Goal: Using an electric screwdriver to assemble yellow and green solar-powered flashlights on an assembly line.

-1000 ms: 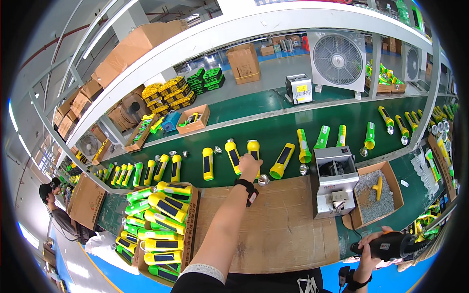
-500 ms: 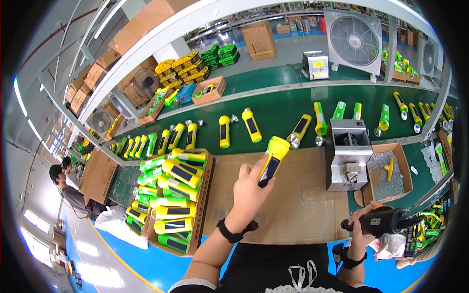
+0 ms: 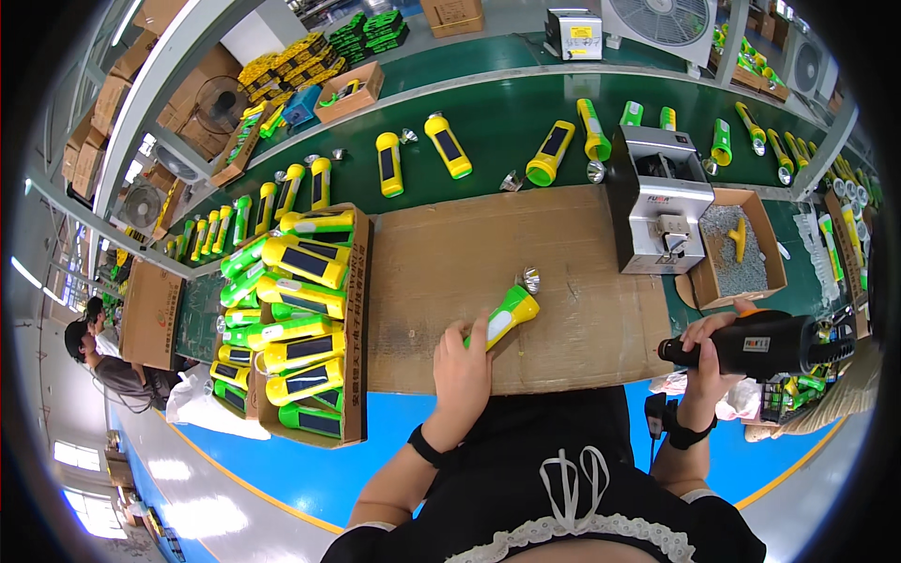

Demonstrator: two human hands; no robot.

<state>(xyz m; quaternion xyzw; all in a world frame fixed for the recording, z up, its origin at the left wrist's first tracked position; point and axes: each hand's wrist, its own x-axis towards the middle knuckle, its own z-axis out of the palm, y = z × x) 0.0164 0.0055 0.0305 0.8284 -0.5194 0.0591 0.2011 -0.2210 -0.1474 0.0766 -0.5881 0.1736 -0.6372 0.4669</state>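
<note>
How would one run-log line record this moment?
Left hand: holds yellow-green flashlight; right hand: holds black power tool; beneath flashlight: cardboard sheet

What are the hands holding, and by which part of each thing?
The left hand holds a green-and-yellow flashlight by its handle, behind the wide head; the right hand holds a black power tool near its narrow front end.

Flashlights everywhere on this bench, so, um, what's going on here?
A person's left hand holds a yellow-and-green flashlight above a brown cardboard sheet, with a silver reflector at its head end. The right hand grips a black power tool, its tip apart from the flashlight. An open carton piled with flashlights stands to the left, a metal machine to the right, and more flashlights lie on the green surface beyond.
</note>
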